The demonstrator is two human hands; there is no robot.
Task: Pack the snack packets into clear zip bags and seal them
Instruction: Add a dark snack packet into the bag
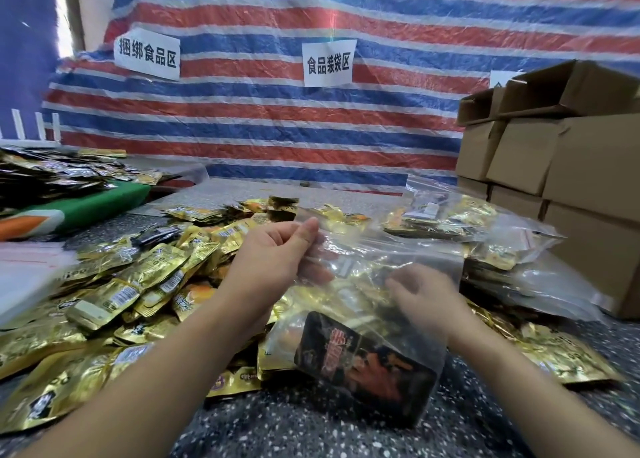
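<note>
I hold a clear zip bag [374, 256] up in front of me over the speckled table. My left hand [277, 253] pinches the bag's upper left edge between thumb and fingers. My right hand [426, 295] is seen through the plastic, fingers curled on the bag's right side. A black and red snack packet [367, 364] lies in the bottom of the bag, with gold packets above it inside. A heap of loose gold snack packets [138, 284] covers the table to the left and beneath the bag.
Filled clear bags [502, 236] are piled at the right, against stacked cardboard boxes [571, 180]. A stack of empty zip bags [27, 267] lies at the left edge. A green board [104, 201] holds more packets at far left. A striped tarp [311, 118] closes the back.
</note>
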